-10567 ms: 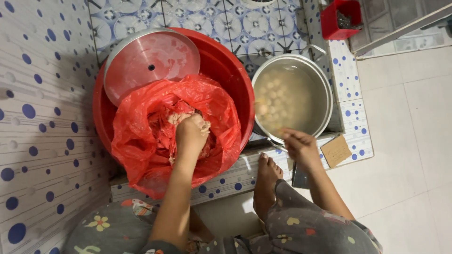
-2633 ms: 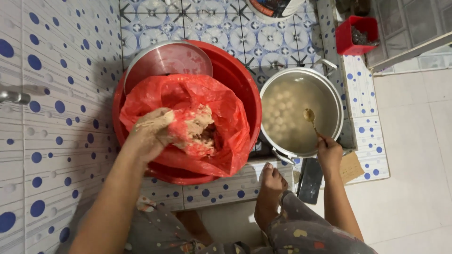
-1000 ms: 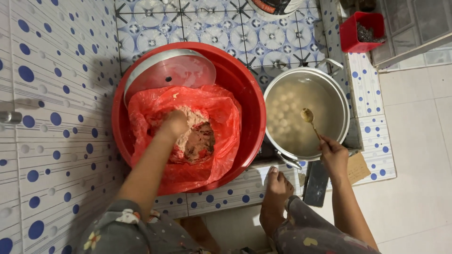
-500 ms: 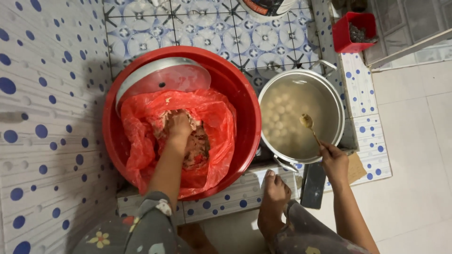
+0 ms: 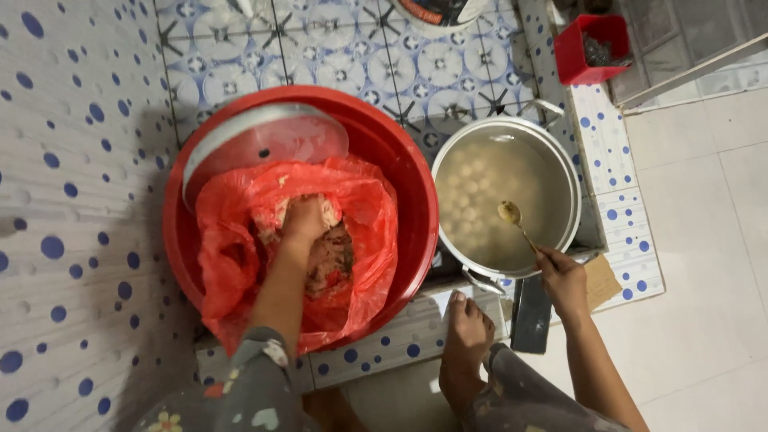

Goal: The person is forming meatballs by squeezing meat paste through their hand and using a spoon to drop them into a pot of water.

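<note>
1. The left hand [image 5: 304, 220] is buried to the knuckles in a pinkish minced mixture [image 5: 328, 260], fingers curled down into it. They appear closed around a lump of it, though the fingertips are hidden in the mass.

2. Around that hand lies a red plastic bag [image 5: 240, 256], its mouth spread wide and rolled back so the hand can get at the mixture. The bag lines a big red basin [image 5: 408, 184], which holds it up and catches whatever spills.

3. Beyond the hand, against the far wall of the basin, a round metal lid [image 5: 264, 144] leans tilted, partly under the bag's edge; it looks parked there out of the way.

4. The right hand [image 5: 560, 276] is clamped on the end of a spoon [image 5: 516, 224], pinching the handle near its tip. That keeps the fingers back at the rim, probably clear of the hot liquid.

5. The spoon's bowl rests just past the hand, over or in the cloudy broth of a steel pot [image 5: 560, 160], where pale round balls [image 5: 472, 172] float toward the far side. The pot stands just beside the basin, so both hands reach their work without shifting.

6. Near the right wrist, a bare foot [image 5: 468, 336] braces on the dotted tile ledge [image 5: 400, 344]; a dark flat object [image 5: 532, 316] and a piece of cardboard [image 5: 600, 282] lie just beside it.

7. Well beyond the pot sits a small red box [image 5: 592, 44].
</note>
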